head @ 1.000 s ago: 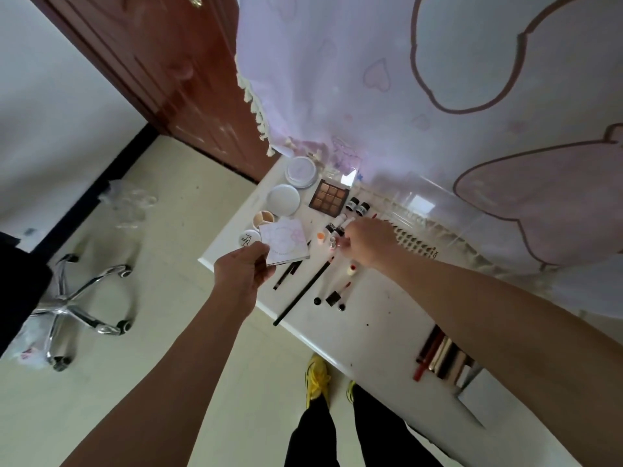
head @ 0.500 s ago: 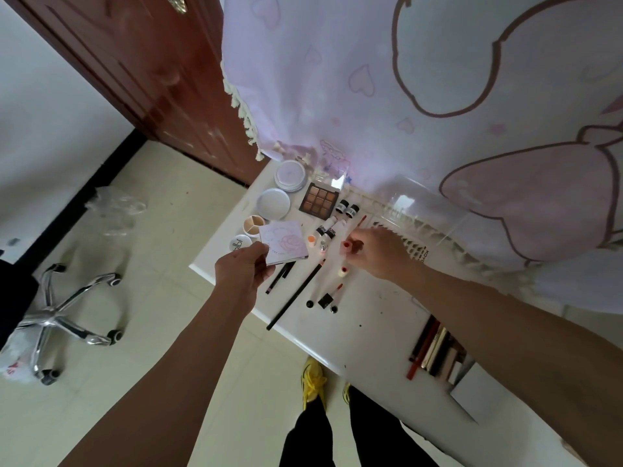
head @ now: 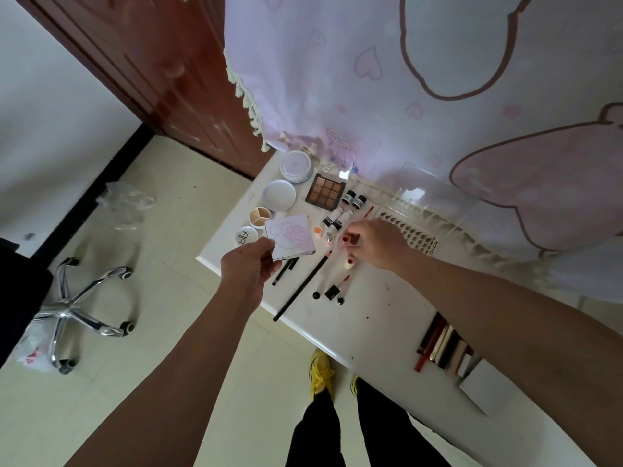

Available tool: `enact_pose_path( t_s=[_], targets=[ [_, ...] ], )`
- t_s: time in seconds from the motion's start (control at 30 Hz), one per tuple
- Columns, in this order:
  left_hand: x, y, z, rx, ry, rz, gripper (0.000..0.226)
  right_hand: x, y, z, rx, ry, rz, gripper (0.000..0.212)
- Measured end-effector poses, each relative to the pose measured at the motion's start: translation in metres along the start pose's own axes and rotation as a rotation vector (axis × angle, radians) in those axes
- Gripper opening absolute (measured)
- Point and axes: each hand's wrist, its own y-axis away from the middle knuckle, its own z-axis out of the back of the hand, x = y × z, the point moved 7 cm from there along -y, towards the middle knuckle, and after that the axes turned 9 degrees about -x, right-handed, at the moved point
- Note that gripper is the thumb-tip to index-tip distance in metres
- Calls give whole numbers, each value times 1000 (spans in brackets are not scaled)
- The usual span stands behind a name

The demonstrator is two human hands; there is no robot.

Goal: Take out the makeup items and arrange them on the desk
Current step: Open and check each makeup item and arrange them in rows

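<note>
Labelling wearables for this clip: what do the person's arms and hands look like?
The left forearm and right forearm are bare to the frame edge: no sleeve, glove, watch or bracelet shows. No ring shows on the left hand. On the right hand a red spot and a silvery glint sit by the fingers; polish, ring or makeup, I cannot tell.

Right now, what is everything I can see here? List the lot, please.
desk: one, white, centre right
round compacts: two, white, desk's far corner
eyeshadow palette: one, brown, beside compacts
concealer pot: one, beige, desk's left edge
pencil: one, black, near front edge
lash sheet: one, black lashes, desk's far edge
curtain: one, lilac, behind desk
door: one, brown, upper left
chair base: one, chrome, floor left
rose palette: one, pink, in left grip
small red-tipped item: one, pale, in right grip
shoes: two, yellow, floor, bottom centre
left grip: one, holds rose palette
right grip: one, pinches small red-tipped item
</note>
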Motion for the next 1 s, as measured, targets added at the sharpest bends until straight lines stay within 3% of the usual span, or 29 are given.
enact_pose_path(
  t_s=[0.43,0.63,0.73,0.83,0.9,1.0],
  targets=[
    [-11,6,-4,52,-7,-45,7,-3,3,9,71,84,-50,36],
    [-24,18,-22,150,-36,-72,29,-22,26,56,-53,-5,-190,30],
    [-28,33,-43,229,-86,-87,40,-34,50,95,-190,-95,-314,26],
    [-25,53,-68,313,-231,-144,13,-37,81,128,-276,-200,-404,22],
    [-20,68,-83,393,-297,-157,20,-32,102,146,-313,-311,-454,17],
    [-10,88,-98,521,-338,-151,11,-13,137,164,-341,-618,-576,11]
  ],
)
